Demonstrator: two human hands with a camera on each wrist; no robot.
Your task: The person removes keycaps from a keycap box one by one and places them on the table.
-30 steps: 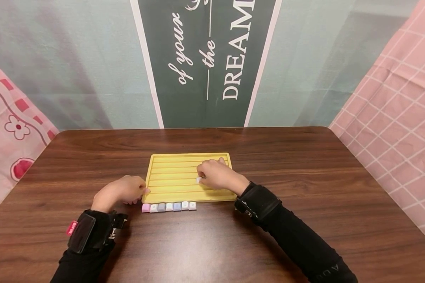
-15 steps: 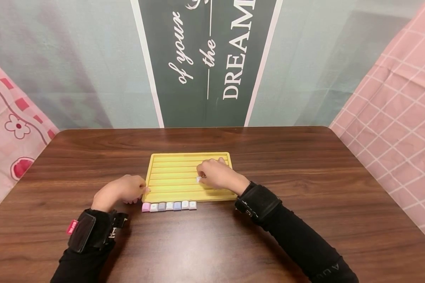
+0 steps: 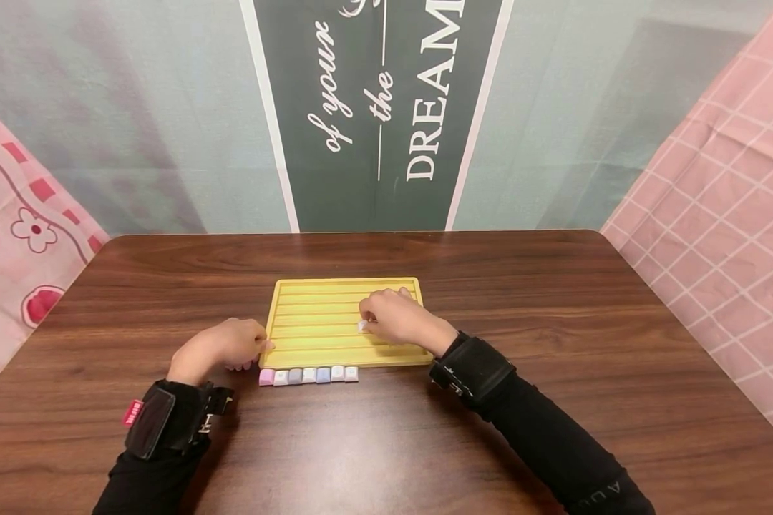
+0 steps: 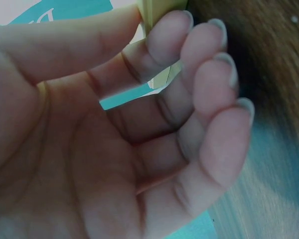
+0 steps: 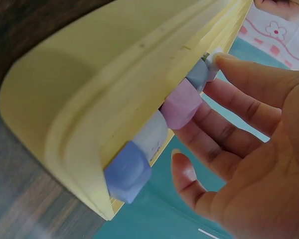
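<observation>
A: R hand (image 3: 396, 316)?
B: Back up over yellow tray (image 3: 315, 330), thumb + index pinching white keycap (image 5: 213, 68) in tray, next to grey cap (image 5: 198, 76).
A: L hand (image 3: 227, 343)?
B: Fingers curled, thumb + index gripping tray's L edge.

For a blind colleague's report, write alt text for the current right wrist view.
The right hand pinches a white keycap at the end of a row in a yellow tray, followed by a grey one, a pink one, a second white one and a blue one. Part of the left hand shows at the upper right, above flowered cloth.
</observation>
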